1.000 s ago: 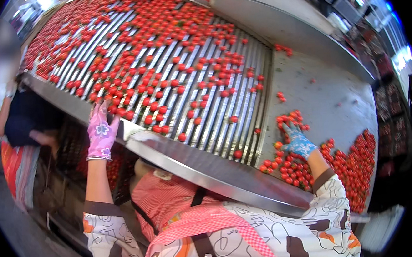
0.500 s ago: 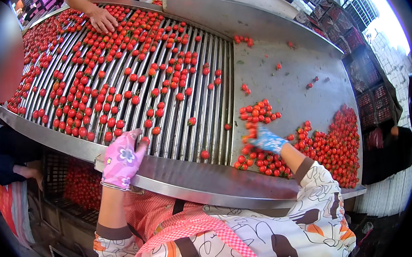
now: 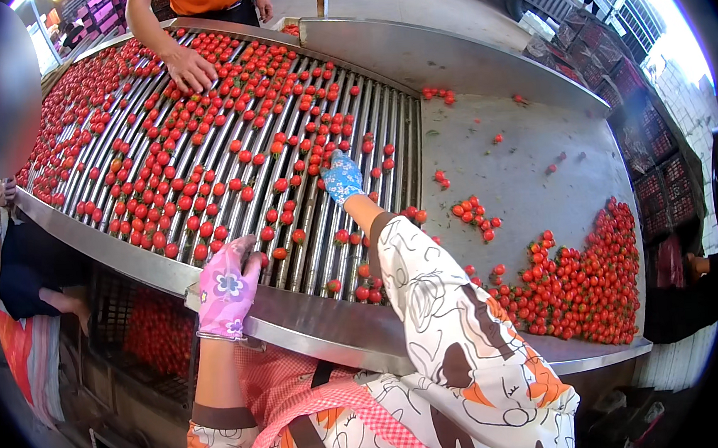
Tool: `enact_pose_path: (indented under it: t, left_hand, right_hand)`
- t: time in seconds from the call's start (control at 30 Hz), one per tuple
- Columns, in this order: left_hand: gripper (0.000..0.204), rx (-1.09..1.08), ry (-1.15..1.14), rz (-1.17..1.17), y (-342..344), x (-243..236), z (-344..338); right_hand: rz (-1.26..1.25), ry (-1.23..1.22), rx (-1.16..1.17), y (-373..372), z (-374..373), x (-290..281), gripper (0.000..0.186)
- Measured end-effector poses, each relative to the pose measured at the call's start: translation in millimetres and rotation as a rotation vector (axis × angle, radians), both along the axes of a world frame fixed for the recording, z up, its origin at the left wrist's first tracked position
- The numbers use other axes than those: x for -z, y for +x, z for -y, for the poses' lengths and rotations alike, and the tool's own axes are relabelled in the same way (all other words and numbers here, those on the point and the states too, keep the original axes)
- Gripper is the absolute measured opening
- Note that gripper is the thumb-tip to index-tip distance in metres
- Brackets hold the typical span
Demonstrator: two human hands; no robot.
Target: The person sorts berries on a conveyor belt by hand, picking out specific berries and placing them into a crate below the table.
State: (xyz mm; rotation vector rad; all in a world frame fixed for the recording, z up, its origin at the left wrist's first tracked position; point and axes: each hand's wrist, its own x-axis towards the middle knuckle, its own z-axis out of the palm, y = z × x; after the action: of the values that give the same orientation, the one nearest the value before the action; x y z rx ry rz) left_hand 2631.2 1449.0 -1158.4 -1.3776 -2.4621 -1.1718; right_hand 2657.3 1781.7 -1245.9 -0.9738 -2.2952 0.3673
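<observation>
My left hand (image 3: 227, 288), in a pink flowered glove, rests at the near metal edge of the roller table. Its thumb and fingers are apart, close to a red cherry tomato (image 3: 279, 253) and its neighbours on the rollers. My right hand (image 3: 342, 178), in a blue patterned glove, reaches over the steel rollers (image 3: 314, 237). It is open beside a cluster of cherry tomatoes (image 3: 315, 159), fingertips partly hidden. Below my right forearm several tomatoes (image 3: 369, 291) lie at the near end of the rollers, partly covered by the sleeve.
A smooth metal tray (image 3: 531, 180) adjoins the rollers on the right, with a large tomato pile (image 3: 583, 279) in its near corner. Across the table a co-worker's hand (image 3: 191, 69) touches tomatoes. Another person sits at far left. A dark crate (image 3: 114, 318) holds tomatoes underneath.
My right hand has moved left and away from me, from the tray's tomatoes onto the rollers. Tomatoes near the tray's left edge have shifted, some onto the rollers. My left hand stays near the edge.
</observation>
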Motion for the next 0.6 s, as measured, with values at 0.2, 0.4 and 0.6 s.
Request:
enact_pose_path:
  t: [0.2,0.4,0.6]
  left_hand:
    - [0.044,0.019,0.032,0.166,7,2,-9]
    - [0.047,0.078,-0.098,0.211,5,4,-1]
    - [0.030,0.023,0.021,0.115,11,8,-2]
  right_hand:
    - [-0.323,-0.428,-0.464,24,61,-14,0.035]
    - [-0.286,-1.016,-0.914,60,181,-49,0.030]
    - [0.263,-0.444,-0.813,129,116,-67,0.045]
